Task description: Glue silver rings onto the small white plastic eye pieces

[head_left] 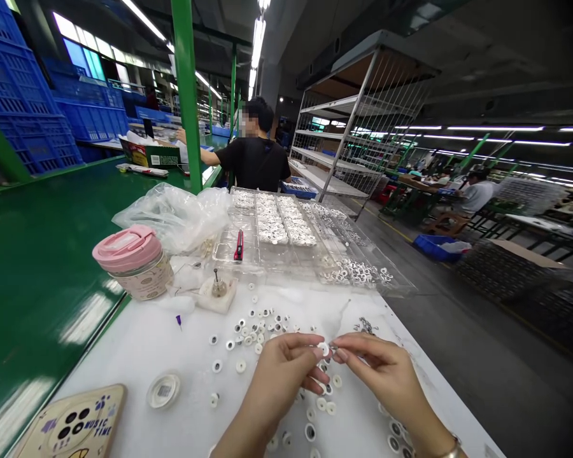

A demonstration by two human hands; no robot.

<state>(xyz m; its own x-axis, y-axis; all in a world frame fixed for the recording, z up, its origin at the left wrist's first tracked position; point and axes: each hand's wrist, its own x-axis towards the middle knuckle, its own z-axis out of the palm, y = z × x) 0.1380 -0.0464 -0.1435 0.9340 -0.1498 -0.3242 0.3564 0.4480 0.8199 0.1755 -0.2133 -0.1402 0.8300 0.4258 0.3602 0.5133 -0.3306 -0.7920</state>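
Between the fingertips of my left hand (pixel 286 369) is a small white ring-shaped part (pixel 323 348), held up over the table. My right hand (pixel 382 366) meets it from the right, thumb and fingers pinched on a tiny metal piece (pixel 333 347) that touches or nearly touches the ring. Its exact shape is too small to tell. Around and under both hands lie many loose white round parts (pixel 240 366), some with dark centres. A little heap of small metal pieces (pixel 365 326) sits just beyond my right hand.
Clear plastic trays (pixel 286 254) of parts stand at the back, with a red cutter (pixel 239 245) in one. Leftward are a pink-lidded cup (pixel 134 261), a small glass bottle (pixel 218 286), a purple dispensing needle (pixel 179 321), a round container (pixel 163 390) and a phone (pixel 76 423). A person (pixel 255 152) sits ahead.
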